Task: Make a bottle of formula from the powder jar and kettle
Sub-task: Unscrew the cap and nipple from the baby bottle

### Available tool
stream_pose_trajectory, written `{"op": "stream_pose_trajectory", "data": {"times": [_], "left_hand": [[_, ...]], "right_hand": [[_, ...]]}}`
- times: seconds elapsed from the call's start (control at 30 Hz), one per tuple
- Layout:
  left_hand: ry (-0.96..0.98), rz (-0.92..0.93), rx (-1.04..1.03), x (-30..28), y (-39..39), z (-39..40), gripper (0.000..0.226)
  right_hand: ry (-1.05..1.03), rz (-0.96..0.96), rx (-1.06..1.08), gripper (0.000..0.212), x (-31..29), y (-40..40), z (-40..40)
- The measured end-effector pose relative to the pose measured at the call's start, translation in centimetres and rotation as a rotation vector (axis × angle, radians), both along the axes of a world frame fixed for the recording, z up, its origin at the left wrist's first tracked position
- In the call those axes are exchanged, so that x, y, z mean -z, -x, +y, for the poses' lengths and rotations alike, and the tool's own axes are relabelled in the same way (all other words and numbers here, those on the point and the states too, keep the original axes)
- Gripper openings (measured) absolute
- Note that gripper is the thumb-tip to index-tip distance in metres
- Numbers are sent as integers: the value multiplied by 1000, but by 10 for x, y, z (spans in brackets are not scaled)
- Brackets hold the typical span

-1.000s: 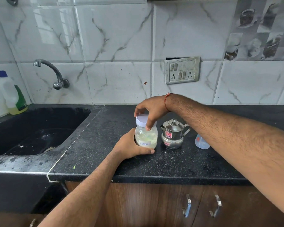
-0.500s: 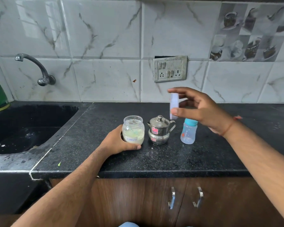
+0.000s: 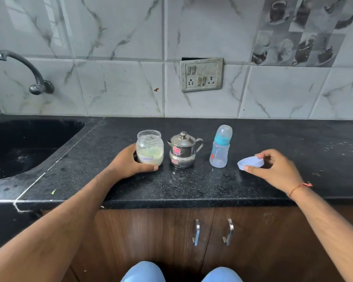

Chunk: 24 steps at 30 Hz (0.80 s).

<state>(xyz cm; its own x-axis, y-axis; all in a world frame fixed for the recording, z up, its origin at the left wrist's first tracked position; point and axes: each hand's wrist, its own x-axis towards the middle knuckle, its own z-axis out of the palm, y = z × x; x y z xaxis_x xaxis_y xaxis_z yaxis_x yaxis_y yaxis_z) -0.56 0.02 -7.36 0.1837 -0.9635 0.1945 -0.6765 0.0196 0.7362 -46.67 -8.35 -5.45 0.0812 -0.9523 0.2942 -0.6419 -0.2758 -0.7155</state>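
Powder jar now uncapped, upright on tabletop, left of kettle. Left hand wraps its base. Lid, on the jar a second ago, is now pinched in right hand low at the tabletop, right of the still-capped bottle. Judgement: jar open; bottle opening comes next.

On the black bench stand, left to right, an open jar, a steel kettle and a capped bottle. The left hand grips the jar; the right hand pinches the lid, tilted, just above the bench, right of the bottle.
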Motion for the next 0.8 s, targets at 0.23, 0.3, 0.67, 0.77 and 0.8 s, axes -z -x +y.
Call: {"op": "stream_pose_trajectory", "data": {"times": [0.23,0.3,0.67,0.77,0.8], "left_hand": [[40,1,-6,1,-4,-2,86],[43,8,-10,2,-5,-1,91],[344,-34,-164,-2,2,24,112],[538,-94,-183,-6,13,36,88],[570,-111,-192,-8,16,39,82]], "right_hand": [[-85,206,-5,58,2,-12,-23],[-114,254,-35,73,-7,-17,-25],[-1,233,-204,92,-92,-92,-25],[-20,345,-202,77,-98,-105,-28],[-10,369,-199,68,-99,-108,-28]]}}
